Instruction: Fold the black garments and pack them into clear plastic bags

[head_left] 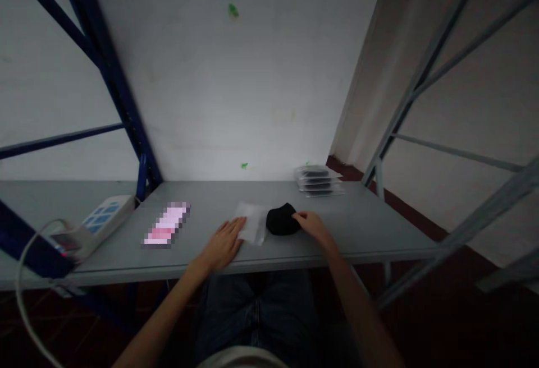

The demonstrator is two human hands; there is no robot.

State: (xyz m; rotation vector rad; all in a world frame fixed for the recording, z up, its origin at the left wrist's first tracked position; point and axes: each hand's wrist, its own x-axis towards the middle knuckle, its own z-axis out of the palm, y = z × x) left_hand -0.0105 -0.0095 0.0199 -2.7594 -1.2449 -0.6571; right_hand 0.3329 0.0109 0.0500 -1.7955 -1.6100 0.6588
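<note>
shirt hem [242,357] nearest, left hand [225,244] flat near desk's [210,197] front edge, fingertips on clear plastic bag [254,226], right hand [312,224] pinching right end of crosswise black fabric item [280,221] right beside bag

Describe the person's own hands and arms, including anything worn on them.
The left hand and right hand are ungloved. The left forearm and right forearm are bare, with no sleeve in view. No watch, band or marking shows at either wrist; rings are too small to tell.
</note>
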